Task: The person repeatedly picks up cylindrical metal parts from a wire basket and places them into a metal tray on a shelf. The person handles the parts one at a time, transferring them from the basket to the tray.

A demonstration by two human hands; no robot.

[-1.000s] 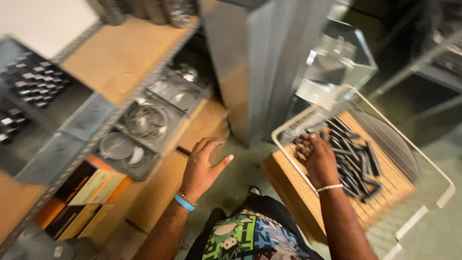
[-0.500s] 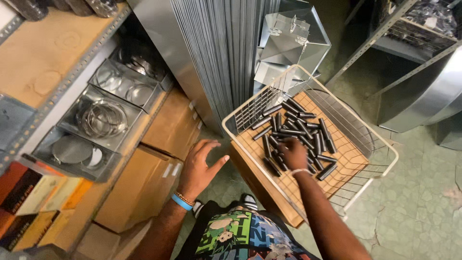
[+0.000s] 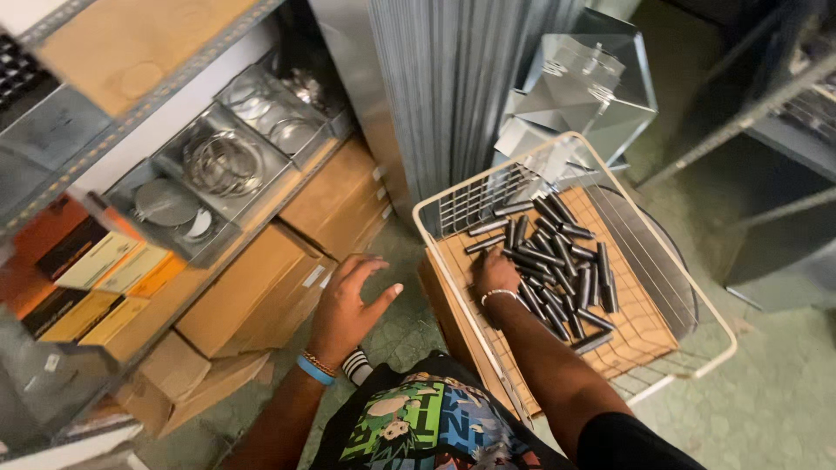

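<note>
My right hand [image 3: 495, 273] reaches down into a white wire basket [image 3: 681, 287] lined with brown board, its fingers resting among several short dark metal tubes [image 3: 562, 261]. Whether it grips one is hidden under the hand. My left hand [image 3: 348, 305] hovers open with fingers spread, above the floor beside a row of cardboard boxes [image 3: 261, 292]. It wears a blue wristband and holds nothing.
A metal shelf on the left carries steel bins [image 3: 218, 165] with wire rings and round discs, and flat coloured packets [image 3: 96, 287] below. Ribbed sheet metal [image 3: 461, 78] stands upright at the back, with folded metal duct parts [image 3: 583, 87] behind the basket. Another rack [image 3: 784, 113] is on the right.
The view has shifted, so the basket now sits nearer the middle. My right hand stays among the tubes, and my left hand has spread out closer to the boxes.
</note>
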